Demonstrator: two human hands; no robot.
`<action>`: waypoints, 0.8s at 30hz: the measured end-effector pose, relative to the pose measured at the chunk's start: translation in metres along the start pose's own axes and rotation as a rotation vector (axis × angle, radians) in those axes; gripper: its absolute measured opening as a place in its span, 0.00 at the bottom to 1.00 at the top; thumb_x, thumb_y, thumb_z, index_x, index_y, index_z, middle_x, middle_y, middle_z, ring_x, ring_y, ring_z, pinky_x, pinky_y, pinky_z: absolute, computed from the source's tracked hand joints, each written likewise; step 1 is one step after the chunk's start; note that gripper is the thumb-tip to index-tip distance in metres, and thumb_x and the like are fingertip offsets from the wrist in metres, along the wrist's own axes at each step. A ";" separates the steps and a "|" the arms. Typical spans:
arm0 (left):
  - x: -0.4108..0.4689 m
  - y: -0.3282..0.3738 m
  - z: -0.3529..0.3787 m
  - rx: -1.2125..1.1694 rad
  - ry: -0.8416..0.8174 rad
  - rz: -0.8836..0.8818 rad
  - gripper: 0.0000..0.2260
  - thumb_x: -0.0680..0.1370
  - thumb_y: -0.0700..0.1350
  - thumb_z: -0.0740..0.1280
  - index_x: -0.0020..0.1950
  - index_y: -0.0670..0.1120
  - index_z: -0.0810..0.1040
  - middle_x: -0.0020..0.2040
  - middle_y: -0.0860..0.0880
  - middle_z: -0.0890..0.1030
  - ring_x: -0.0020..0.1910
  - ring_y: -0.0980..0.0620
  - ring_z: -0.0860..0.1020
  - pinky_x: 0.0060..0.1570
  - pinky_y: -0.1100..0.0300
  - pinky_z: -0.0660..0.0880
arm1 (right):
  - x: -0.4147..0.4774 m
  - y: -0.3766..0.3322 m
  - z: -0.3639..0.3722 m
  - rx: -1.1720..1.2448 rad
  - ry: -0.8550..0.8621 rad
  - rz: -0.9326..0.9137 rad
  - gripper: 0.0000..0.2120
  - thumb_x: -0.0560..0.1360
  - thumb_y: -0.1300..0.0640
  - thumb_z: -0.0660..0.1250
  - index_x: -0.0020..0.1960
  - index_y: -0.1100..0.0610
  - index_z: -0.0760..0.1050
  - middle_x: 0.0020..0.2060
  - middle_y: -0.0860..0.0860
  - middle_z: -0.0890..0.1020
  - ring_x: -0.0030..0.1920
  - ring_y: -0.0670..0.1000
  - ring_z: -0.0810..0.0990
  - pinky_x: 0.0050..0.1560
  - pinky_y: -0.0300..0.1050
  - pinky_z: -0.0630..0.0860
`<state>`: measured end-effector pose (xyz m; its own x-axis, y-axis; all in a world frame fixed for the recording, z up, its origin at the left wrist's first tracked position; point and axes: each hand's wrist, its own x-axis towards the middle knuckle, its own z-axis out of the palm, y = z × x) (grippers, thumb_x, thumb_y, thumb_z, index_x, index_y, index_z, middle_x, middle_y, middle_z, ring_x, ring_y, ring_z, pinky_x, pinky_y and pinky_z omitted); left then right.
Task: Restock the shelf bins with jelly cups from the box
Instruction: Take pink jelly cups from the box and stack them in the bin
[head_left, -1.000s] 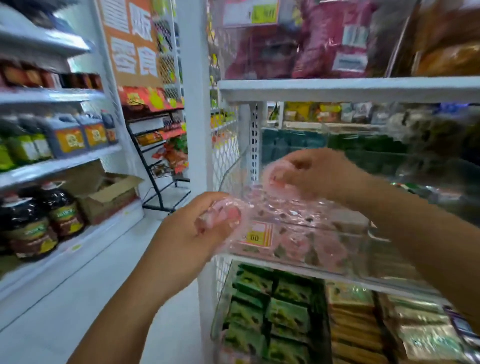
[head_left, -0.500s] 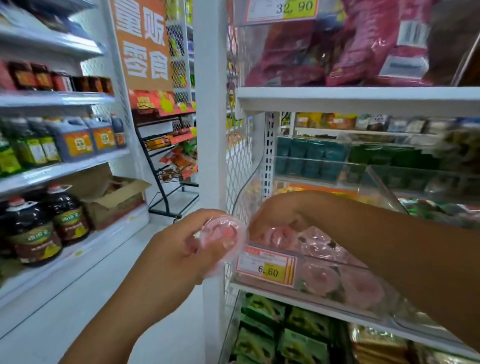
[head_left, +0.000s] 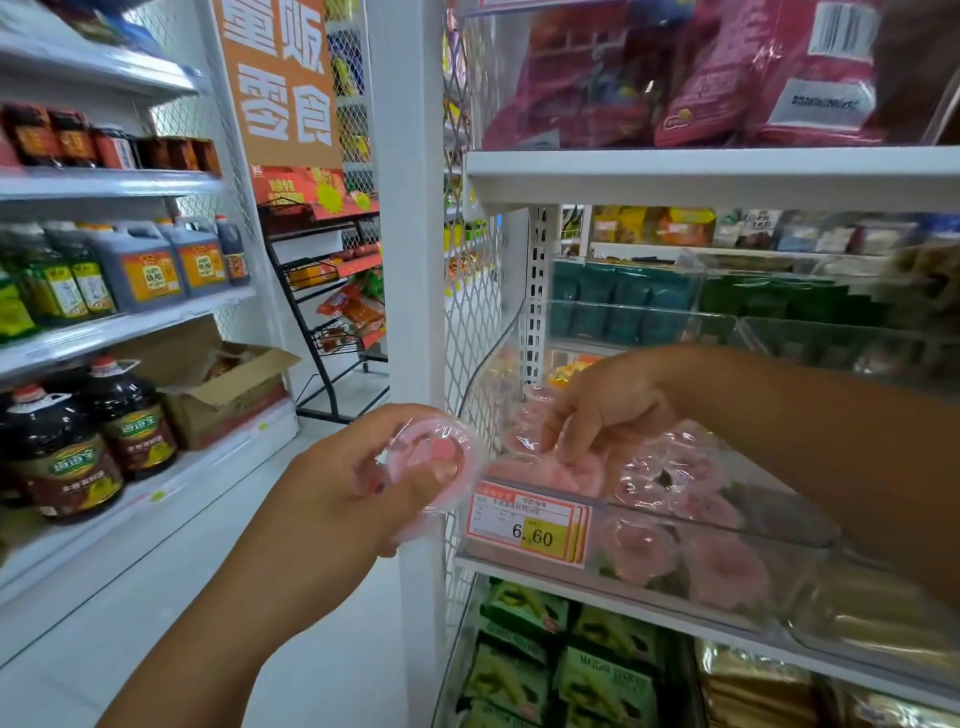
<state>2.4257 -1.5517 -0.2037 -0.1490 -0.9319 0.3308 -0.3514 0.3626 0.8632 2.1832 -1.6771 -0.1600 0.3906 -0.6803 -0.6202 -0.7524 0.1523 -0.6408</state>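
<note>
My left hand (head_left: 332, 509) grips a pink jelly cup (head_left: 434, 462) in clear plastic, held just left of the white shelf post. My right hand (head_left: 602, 410) reaches down into the clear shelf bin (head_left: 769, 540), and its spread fingertips touch the top of the pile of pink jelly cups (head_left: 696, 483) inside. A price tag (head_left: 530, 525) reading 6.60 is fixed to the bin's front left.
The white post (head_left: 410, 260) stands between my hands. Bags fill the shelf above (head_left: 701, 171); green packets (head_left: 524, 654) lie below the bin. Across the aisle, oil bottles (head_left: 67, 457) and an open cardboard box (head_left: 223, 384) sit on a low shelf.
My right hand has come down from above the bin into it, onto the pile. My left hand with its cup has stayed beside the post. The view has shifted slightly.
</note>
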 end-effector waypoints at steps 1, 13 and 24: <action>0.000 0.000 0.000 -0.001 -0.002 0.000 0.09 0.75 0.51 0.69 0.53 0.63 0.80 0.46 0.56 0.83 0.37 0.53 0.78 0.32 0.63 0.76 | 0.000 0.001 0.002 -0.007 0.030 0.014 0.10 0.75 0.72 0.63 0.53 0.62 0.74 0.34 0.55 0.84 0.36 0.54 0.84 0.37 0.50 0.83; -0.005 0.000 -0.001 0.000 -0.031 0.003 0.09 0.76 0.50 0.69 0.53 0.64 0.80 0.47 0.58 0.82 0.41 0.50 0.79 0.32 0.63 0.78 | -0.013 -0.006 0.029 -0.182 0.072 -0.007 0.22 0.75 0.69 0.65 0.67 0.54 0.71 0.40 0.50 0.80 0.38 0.48 0.79 0.36 0.46 0.78; -0.003 0.005 0.003 0.039 -0.018 0.019 0.09 0.75 0.50 0.69 0.52 0.63 0.80 0.46 0.58 0.82 0.38 0.52 0.80 0.33 0.59 0.79 | -0.005 -0.008 0.043 -0.241 0.193 -0.044 0.19 0.77 0.57 0.68 0.67 0.51 0.73 0.42 0.47 0.79 0.41 0.48 0.78 0.38 0.44 0.76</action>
<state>2.4215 -1.5466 -0.2015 -0.1728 -0.9244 0.3400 -0.3840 0.3811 0.8410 2.2103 -1.6439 -0.1709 0.3345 -0.8098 -0.4821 -0.8502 -0.0387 -0.5250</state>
